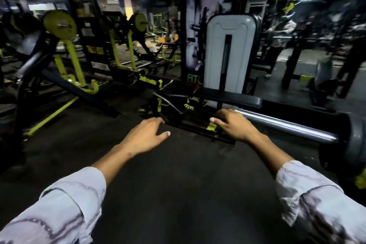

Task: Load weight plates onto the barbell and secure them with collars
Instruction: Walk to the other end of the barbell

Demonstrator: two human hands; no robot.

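1. Spreading across the lower half of the head view, the dark rubber floor point(178, 194) fills the space between both outstretched arms.
2. Behind it stands a grey-shrouded weight machine point(230, 53) with a black padded bench point(227, 98) in front of it; yellow-green plate-loaded machines point(67, 53) stand well apart to the left.
3. At the right edge, a dark weight plate point(354, 144) already sits on the barbell, pushed up to the inner end of the sleeve.
4. From that plate the bare chrome barbell sleeve point(287, 125) runs up and left, its free end reaching the right hand.
5. No collar shows on the sleeve outside the plate.
6. Both forearms wear pale patterned sleeves point(59, 210) rolled back from the wrists.
7. The right hand point(233, 125) hovers palm down at the tip of the sleeve, fingers spread and loose, gripping nothing; whether it touches the metal I cannot tell.
8. The left hand point(146, 136) hangs palm down over the floor, well apart from the bar, fingers relaxed and empty.
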